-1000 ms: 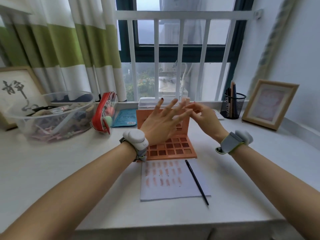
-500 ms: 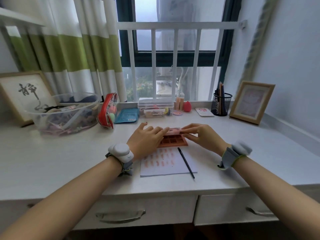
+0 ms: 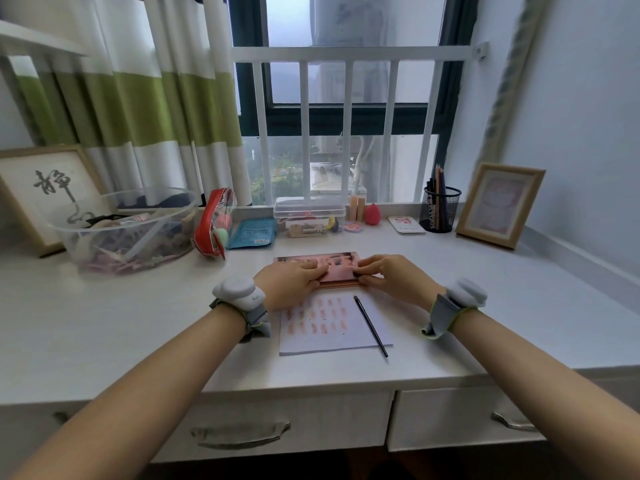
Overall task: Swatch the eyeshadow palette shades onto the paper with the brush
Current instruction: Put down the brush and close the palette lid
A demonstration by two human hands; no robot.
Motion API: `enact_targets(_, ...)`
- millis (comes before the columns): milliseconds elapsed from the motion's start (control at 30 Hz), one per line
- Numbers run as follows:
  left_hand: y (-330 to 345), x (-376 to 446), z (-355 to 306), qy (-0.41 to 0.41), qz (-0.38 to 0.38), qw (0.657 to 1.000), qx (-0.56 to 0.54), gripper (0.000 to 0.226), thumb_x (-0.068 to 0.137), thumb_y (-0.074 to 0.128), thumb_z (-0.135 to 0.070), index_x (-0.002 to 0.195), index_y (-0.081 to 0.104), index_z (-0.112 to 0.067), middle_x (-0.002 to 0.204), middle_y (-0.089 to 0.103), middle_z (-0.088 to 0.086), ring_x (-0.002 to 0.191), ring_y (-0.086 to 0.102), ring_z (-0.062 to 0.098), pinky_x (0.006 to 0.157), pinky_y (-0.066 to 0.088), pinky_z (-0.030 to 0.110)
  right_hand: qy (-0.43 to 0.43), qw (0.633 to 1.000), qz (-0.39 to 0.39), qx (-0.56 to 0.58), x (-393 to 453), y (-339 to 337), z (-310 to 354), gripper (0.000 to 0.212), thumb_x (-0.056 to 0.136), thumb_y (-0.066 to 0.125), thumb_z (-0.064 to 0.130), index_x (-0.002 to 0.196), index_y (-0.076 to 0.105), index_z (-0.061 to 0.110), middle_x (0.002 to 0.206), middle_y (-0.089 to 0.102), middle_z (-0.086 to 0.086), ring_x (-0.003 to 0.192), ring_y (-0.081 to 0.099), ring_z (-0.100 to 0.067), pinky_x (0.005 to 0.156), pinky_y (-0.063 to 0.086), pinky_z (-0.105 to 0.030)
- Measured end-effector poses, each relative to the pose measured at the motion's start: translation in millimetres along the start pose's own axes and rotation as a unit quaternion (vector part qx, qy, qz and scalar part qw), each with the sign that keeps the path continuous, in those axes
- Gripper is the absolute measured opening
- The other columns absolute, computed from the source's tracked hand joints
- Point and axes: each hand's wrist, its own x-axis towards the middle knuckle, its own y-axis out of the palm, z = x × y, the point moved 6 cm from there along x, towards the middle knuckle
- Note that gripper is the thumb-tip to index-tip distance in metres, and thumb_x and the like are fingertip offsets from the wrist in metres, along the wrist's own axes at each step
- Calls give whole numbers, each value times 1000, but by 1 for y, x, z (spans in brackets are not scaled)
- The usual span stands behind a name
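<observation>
Pink and closed, the one eyeshadow palette [image 3: 327, 266] lies flat on the white desk [image 3: 104, 323], just beyond the far edge of the single sheet of paper [image 3: 332, 327]. Both hands are on it: the left hand [image 3: 289, 284] lies over its left end with fingers bent onto the lid, and the right hand [image 3: 391, 278] pinches the right end between thumb and fingertips. Each wrist carries one grey-and-white band, two in all. The paper bears three rows of pinkish-orange swatches; their exact number is too blurred to count. One thin black brush [image 3: 370, 325] lies slantwise on the paper's right side, touched by neither hand. Along the back stand two framed pictures, one with ink calligraphy [image 3: 45, 192] at far left and one pale print [image 3: 500, 204] at far right. Between them sit one clear plastic bowl [image 3: 128, 230] full of odds and ends, one red-trimmed pouch [image 3: 214, 225], one blue sachet [image 3: 252, 233], one clear lidded box [image 3: 309, 216], one pink makeup sponge [image 3: 372, 213] and one black mesh pen cup [image 3: 440, 208]. Two drawer handles show below the desk's front edge.
</observation>
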Motion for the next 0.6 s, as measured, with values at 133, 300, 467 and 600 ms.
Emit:
enact_targets(133, 0, 7, -2, 0, 53, 999, -15, 47, 105, 24, -28, 151, 16, -23, 158, 18, -1, 144, 20, 20, 112, 22, 34, 27, 1000, -1, 2, 8, 6, -5, 26, 87, 59, 24, 112, 66, 21, 126, 61, 1, 108, 59, -15, 95, 41, -24)
enact_targets(300, 2, 21, 6, -4, 65, 997, -29, 46, 105, 25, -27, 151, 19, -23, 158, 20, 1, 144, 21, 22, 114, 22, 38, 44, 999, -5, -1, 21, 9, -12, 26, 87, 59, 23, 112, 66, 19, 126, 61, -1, 111, 58, -16, 99, 40, -26)
enact_targets(467, 8, 37, 20, -6, 54, 998, -37, 46, 105, 26, -31, 150, 20, -27, 159, 17, -2, 144, 21, 23, 116, 21, 37, 57, 998, -5, 0, 35, 10, -18, 26, 86, 60, 22, 111, 66, 18, 125, 61, -2, 111, 58, -15, 101, 40, -28)
enact_targets(600, 14, 52, 32, -12, 50, 997, -49, 46, 105, 27, -31, 150, 20, -29, 159, 15, -2, 145, 20, 23, 116, 21, 39, 63, 998, -6, 3, 48, 11, -23, 26, 85, 61, 21, 111, 66, 17, 125, 61, -2, 112, 57, -15, 102, 38, -25)
